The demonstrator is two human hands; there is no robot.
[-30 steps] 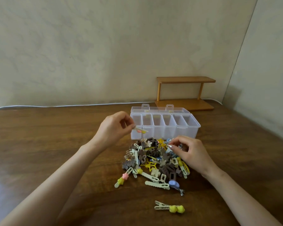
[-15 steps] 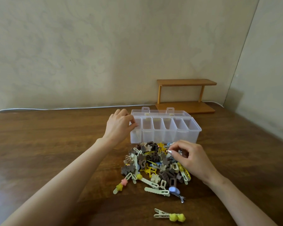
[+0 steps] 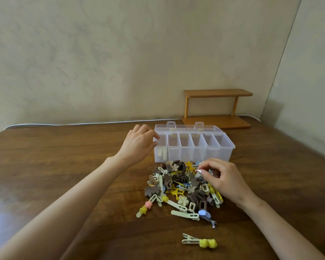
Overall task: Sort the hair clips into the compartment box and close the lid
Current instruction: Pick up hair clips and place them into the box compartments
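Hovering loosely spread at the compartment box's (image 3: 193, 147) leftmost cell, the left hand (image 3: 138, 145) appears empty; the right hand (image 3: 224, 178) pinches into the hair clips (image 3: 180, 184) heaped on the counter (image 3: 54, 166). Tangled clips could drag neighbours out, scattering them.

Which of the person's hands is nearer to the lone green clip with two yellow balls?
Right. The right hand rests on the pile's right side, up from the lone clip; the left hand is farther off, at the box's left end.

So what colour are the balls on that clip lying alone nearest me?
Yellow balls on a pale cream-green clip, seen in the head view.
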